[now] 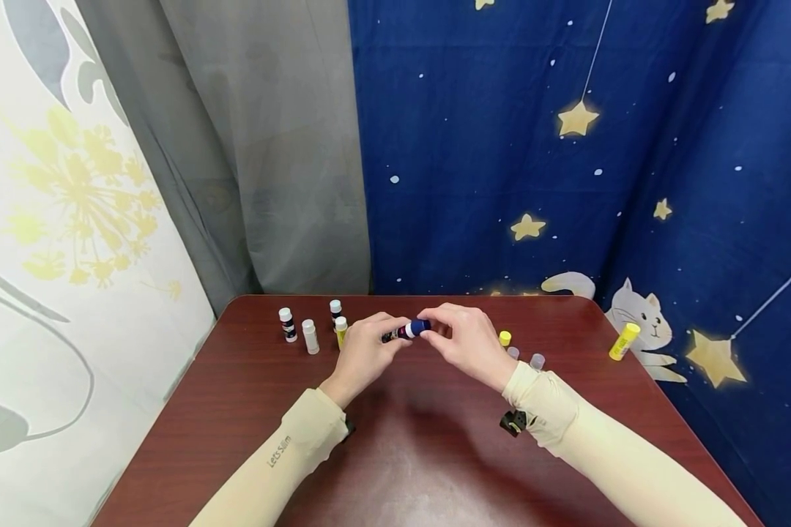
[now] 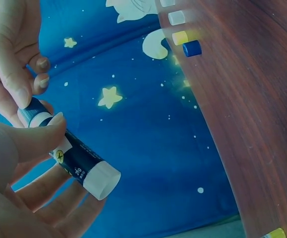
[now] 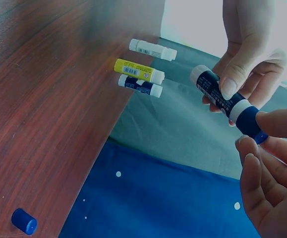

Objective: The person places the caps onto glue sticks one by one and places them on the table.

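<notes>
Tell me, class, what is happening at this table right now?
A person holds a dark blue glue stick above the red-brown table. The left hand grips its body, and the right hand pinches the blue cap at its end. Four more sticks stand behind the left hand, loose caps sit by the right wrist, and a yellow stick stands at the table's right edge.

Red-brown table [image 1: 402, 454], glue sticks [image 1: 310, 336], probably caps [image 1: 537, 361]
</notes>
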The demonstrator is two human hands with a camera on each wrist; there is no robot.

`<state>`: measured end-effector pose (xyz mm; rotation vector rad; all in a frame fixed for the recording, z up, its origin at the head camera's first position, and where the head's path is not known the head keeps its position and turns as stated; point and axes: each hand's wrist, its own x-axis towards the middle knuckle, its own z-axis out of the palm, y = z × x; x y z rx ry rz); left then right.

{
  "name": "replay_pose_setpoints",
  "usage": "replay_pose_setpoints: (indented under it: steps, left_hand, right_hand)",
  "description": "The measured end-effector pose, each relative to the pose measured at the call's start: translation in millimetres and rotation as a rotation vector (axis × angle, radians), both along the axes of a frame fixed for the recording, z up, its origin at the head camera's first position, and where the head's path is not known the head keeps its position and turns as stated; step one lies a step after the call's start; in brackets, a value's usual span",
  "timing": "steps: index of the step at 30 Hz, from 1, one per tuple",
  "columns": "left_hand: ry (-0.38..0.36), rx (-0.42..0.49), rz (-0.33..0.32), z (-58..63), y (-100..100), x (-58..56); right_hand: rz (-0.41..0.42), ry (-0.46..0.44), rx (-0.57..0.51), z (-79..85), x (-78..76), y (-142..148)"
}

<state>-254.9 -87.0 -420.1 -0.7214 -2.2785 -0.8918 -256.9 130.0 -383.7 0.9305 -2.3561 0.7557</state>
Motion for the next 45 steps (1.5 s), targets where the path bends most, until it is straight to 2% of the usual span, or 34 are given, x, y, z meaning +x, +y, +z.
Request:
replay_pose_setpoints:
  steps: [9, 19, 29, 39, 45]
  left_hand:
    - [0.031, -0.05, 0.018, 1.2, 2.9, 3.0]
    - [0.05, -0.027, 0.029, 2.4, 4.1, 6.7]
    - [0.105, -0.056, 0.046, 8.8, 5.7, 11.7]
    - [0.147, -0.046, 0.076, 6.4, 9.7, 12.4]
    - [0.14, -0.08, 0.085, 1.6, 9.0, 10.8]
  right_hand:
    - [-0.006, 0.005, 0.03, -2.1, 3.3, -2.3]
    - [-0.004, 0.023, 0.026, 0.7, 4.9, -3.9]
    - [0.04, 0.042, 0.014, -1.2, 5.4, -6.7]
    - [0.082, 0.097, -0.024, -9.0, 1.3, -11.9]
    - [0.089, 0.073, 0.006, -11.4, -2.1, -9.1]
